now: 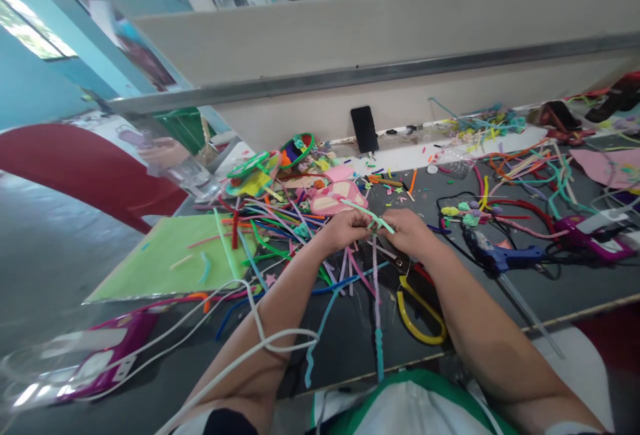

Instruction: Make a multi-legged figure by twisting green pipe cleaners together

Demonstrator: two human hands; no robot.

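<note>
Both my hands meet over the middle of the dark table. My left hand point(347, 230) pinches a pale green pipe cleaner point(359, 208) near its middle. Fingertips of my right hand point(404, 230) close on the same piece, close to its bent end. Below the fingers hangs a lilac and teal pipe cleaner point(377, 302); whether it joins the green one I cannot tell. Scissors with yellow and dark handles point(423, 315) lie under my right wrist. Just beyond the hands rests a pink and cream padded shape point(339, 198). Loose pipe cleaners point(280, 215) spread left of my left hand.
A blue glue gun point(515, 256) lies to the right, near a purple device point(595, 240). A black phone point(364, 128) leans on the partition. On the left are a green sheet point(165, 255) and another purple device point(113, 348). A white cable point(250, 355) crosses my left forearm.
</note>
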